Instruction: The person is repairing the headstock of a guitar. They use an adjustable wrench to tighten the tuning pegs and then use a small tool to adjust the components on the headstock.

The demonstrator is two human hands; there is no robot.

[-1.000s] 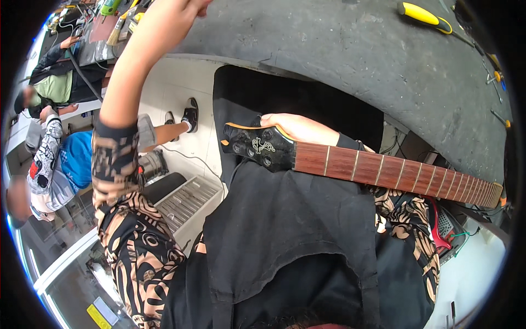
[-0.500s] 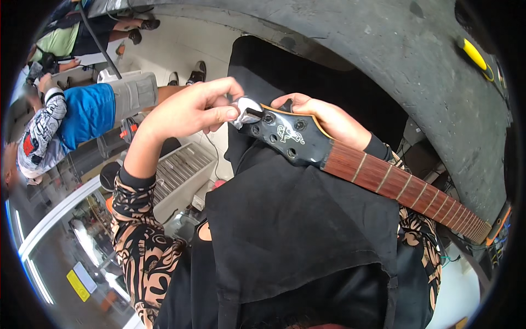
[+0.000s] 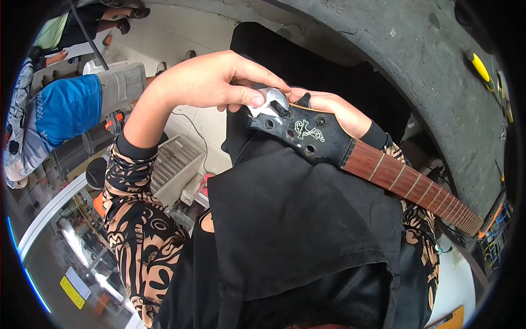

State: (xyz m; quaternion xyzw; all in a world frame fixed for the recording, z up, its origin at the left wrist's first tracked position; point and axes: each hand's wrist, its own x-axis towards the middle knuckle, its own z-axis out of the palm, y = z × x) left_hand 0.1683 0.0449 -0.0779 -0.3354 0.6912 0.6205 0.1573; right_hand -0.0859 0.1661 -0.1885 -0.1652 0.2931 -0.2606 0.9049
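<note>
A guitar neck (image 3: 408, 181) with a reddish-brown fretboard lies slantwise across my lap, its black headstock (image 3: 285, 129) toward the left. The headstock has several round holes and a pale curly inlay. My left hand (image 3: 224, 82) pinches a crumpled, shiny silver-white piece (image 3: 262, 108) against the headstock's tip; whether it is cloth or foil I cannot tell. A dark peg (image 3: 280, 108) stands out beside it. Behind the headstock's far edge, my right hand (image 3: 339, 109) grips from beneath, its fingertips mostly hidden. A black tuner knob (image 3: 303, 100) shows next to that hand.
A dark grey workbench (image 3: 405, 60) curves along the far right, with a yellow-handled tool (image 3: 479, 67) on it. A black apron (image 3: 301, 219) covers my lap. At the left are a slatted crate (image 3: 178, 164) and a person in blue shorts (image 3: 68, 107).
My left hand has moved right with the silver-white piece, its index finger now stretched over the headstock's far edge. The headstock has shifted slightly right and nearer.
</note>
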